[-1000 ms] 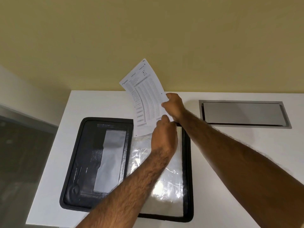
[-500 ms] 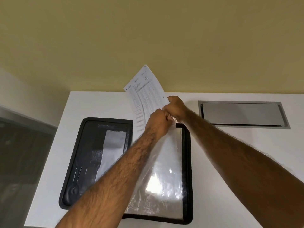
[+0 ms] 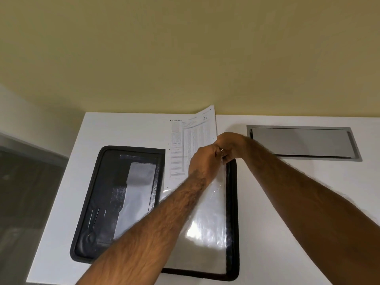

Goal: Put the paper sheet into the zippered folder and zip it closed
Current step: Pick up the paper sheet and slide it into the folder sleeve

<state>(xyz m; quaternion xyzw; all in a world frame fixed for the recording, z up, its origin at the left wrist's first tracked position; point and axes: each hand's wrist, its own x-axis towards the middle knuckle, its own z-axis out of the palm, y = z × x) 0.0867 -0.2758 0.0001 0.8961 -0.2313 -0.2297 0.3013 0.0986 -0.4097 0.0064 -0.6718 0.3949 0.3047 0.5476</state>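
Note:
A black zippered folder [image 3: 96, 200] lies open on the white table [image 3: 287, 202]. Its right half holds a clear plastic sleeve [image 3: 207, 229]. The printed paper sheet [image 3: 185, 145] lies low over the folder's far edge, its lower part at the mouth of the sleeve. My left hand [image 3: 204, 163] pinches the top edge of the plastic sleeve. My right hand [image 3: 232, 146] grips the paper's right edge just beside it. The two hands touch. My left forearm hides part of the sleeve.
A grey metal hatch [image 3: 302, 142] is set flush in the table at the far right. A yellow wall stands behind the table. The table's left edge drops to a dark floor [image 3: 26, 202].
The sheet has come down from upright to nearly flat toward the table. My left hand moved up from the sleeve to the sleeve's top edge, meeting my right hand.

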